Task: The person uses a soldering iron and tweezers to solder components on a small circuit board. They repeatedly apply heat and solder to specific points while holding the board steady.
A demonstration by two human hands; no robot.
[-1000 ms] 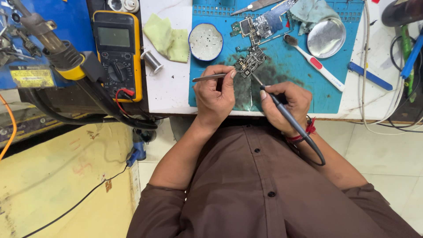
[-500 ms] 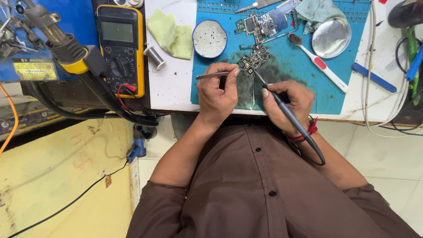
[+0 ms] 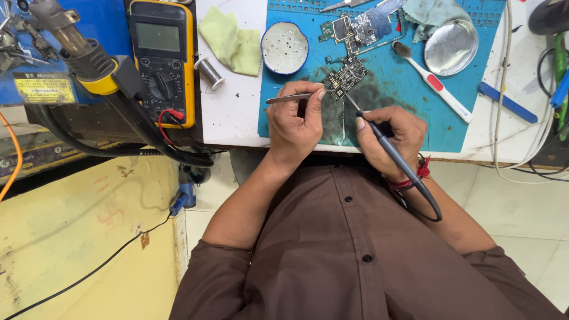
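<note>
Soldering on a small circuit board, both hands engaged at the bench.

Working over the blue mat near the bench's front edge; yellow multimeter sitting well to the left, round white dish and metal lid lying beyond the hands, a larger circuit board resting further back. Left hand pinching tweezers shut, tips reaching the small circuit board lying flat on the mat. Right hand closed pen-fashion around the soldering iron, tip touching the board's near edge. Judging the joint work as mid-way: iron applied, board not lifted, solder spool lying untouched at the left.
</note>
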